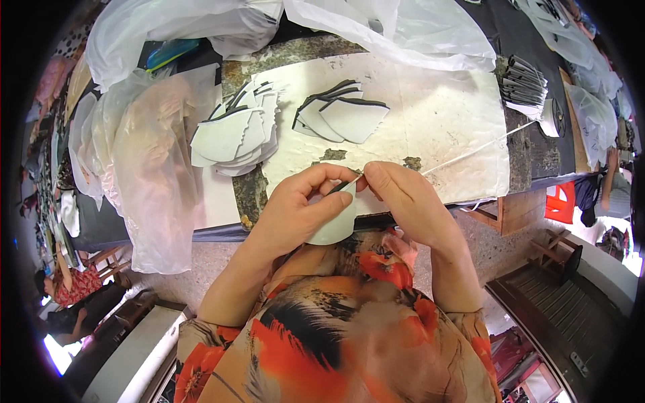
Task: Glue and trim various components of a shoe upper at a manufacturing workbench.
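Close to the front edge of the table, my left hand [306,209] is closed on a thin white panel [336,227] with a dark strip along its upper edge. My right hand [411,200] pinches a narrow white tape [480,146] at that edge, its fingertips meeting those of my left hand. The tape runs taut to the right, up to a roll [552,118]. Fingers cover the spot where tape and panel meet. Beyond my hands lie a few similar dark-edged panels [356,119], and left of them a thicker overlapping pile [232,138].
Under the work is a stained white sheet [443,101] on the table. Clear plastic bags [158,154] hang over the left edge, and more plastic [403,33] covers the back. Beside the roll stands a bundle of dark-edged pieces [525,84]. A wooden stool [524,209] is below right.
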A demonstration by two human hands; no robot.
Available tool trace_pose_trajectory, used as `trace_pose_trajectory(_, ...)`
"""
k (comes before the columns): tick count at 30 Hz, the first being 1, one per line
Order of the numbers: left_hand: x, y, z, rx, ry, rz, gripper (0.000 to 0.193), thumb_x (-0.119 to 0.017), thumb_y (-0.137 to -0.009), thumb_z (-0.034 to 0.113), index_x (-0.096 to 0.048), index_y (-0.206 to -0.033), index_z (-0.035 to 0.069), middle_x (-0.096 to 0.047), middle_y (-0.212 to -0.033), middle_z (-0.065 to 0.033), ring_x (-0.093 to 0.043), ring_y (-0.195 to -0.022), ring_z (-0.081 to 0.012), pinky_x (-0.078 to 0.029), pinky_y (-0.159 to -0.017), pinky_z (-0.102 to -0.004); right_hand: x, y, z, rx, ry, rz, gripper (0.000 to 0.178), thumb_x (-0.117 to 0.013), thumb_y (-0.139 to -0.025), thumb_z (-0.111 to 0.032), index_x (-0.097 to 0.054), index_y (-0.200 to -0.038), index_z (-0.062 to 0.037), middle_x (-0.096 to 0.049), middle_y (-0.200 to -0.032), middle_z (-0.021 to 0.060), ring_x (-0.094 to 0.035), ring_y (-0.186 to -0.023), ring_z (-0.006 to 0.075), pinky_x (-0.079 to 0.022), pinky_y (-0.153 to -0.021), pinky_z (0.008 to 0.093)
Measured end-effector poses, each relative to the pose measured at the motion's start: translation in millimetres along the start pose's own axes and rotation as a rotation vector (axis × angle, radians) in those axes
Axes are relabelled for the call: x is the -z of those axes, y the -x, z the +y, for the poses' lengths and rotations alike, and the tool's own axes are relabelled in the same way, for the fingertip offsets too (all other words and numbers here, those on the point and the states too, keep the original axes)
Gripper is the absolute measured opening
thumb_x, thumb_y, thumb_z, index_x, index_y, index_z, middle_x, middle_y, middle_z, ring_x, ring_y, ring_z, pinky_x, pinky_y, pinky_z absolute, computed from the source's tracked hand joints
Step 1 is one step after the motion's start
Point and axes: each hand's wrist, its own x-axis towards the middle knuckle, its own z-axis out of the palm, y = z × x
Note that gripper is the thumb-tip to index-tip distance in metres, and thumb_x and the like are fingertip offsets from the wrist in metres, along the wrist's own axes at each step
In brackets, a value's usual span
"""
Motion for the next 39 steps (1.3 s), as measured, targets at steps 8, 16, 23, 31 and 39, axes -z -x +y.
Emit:
trace_pose_trajectory(8, -2, -6, -1, -0.040, 0.100, 0.004, 0.029, -0.072, -0.095, 0.005, -0.067, -0.123, 0.002, -0.049, -0.081, 0.0107, -0.043, -0.074, 0.0003, -0.036, -0.065, -0.0160, -3, -5, 11, 0.006, -0.177, -0.008, 0.045, -0.044, -0.108, -0.037, -0.068, -0.097, -0.0007, -0.069, -0.091, 0.0137, -0.063, -0.088, 0.0262, -0.049, -0.085, 0.0362)
trace_pose_trajectory(16, 2, -3, -4, -0.083, 0.097, 0.061, 0.039, -0.075, -0.093, 0.007, -0.062, -0.129, 0.005, -0.048, -0.081, 0.0102, -0.042, -0.073, -0.0003, -0.036, -0.065, -0.0168, 1, -8, 1, -0.071, -0.365, -0.002, 0.027, -0.066, -0.098, -0.030, -0.067, -0.099, -0.0034, -0.048, -0.077, -0.0083, -0.039, -0.072, 0.0036, -0.033, -0.064, 0.0221)
trace_pose_trajectory(23, -6, -4, -10, -0.234, -0.090, 0.143, 0.045, -0.079, -0.089, 0.012, -0.062, -0.130, 0.005, -0.056, -0.079, 0.0058, -0.050, -0.076, -0.0048, -0.044, -0.070, -0.0219, -2, -10, -1, -0.095, -0.415, -0.005, 0.015, -0.073, -0.090, -0.017, -0.067, -0.092, -0.0029, -0.054, -0.078, -0.0073, -0.044, -0.072, 0.0030, -0.036, -0.065, 0.0218)
trace_pose_trajectory(31, 1, -5, -1, 0.072, -0.074, 0.047, 0.020, -0.079, -0.089, 0.014, -0.072, -0.102, 0.001, -0.064, -0.079, 0.0039, -0.053, -0.071, -0.0035, -0.044, -0.064, -0.0222, -7, -11, 16, -0.137, -0.440, 0.051, 0.021, -0.062, -0.098, -0.021, -0.068, -0.089, -0.0033, -0.056, -0.078, -0.0065, -0.045, -0.071, 0.0032, -0.036, -0.062, 0.0223)
trace_pose_trajectory(39, 3, -4, 6, 0.069, 0.034, 0.023, 0.015, -0.078, -0.090, 0.012, -0.071, -0.098, 0.001, -0.064, -0.081, 0.0050, -0.052, -0.071, -0.0019, -0.042, -0.062, -0.0201, -5, -10, 6, -0.099, -0.467, -0.009, 0.017, -0.065, -0.097, -0.018, -0.068, -0.089, -0.0040, -0.056, -0.079, -0.0064, -0.046, -0.072, 0.0029, -0.037, -0.063, 0.0217)
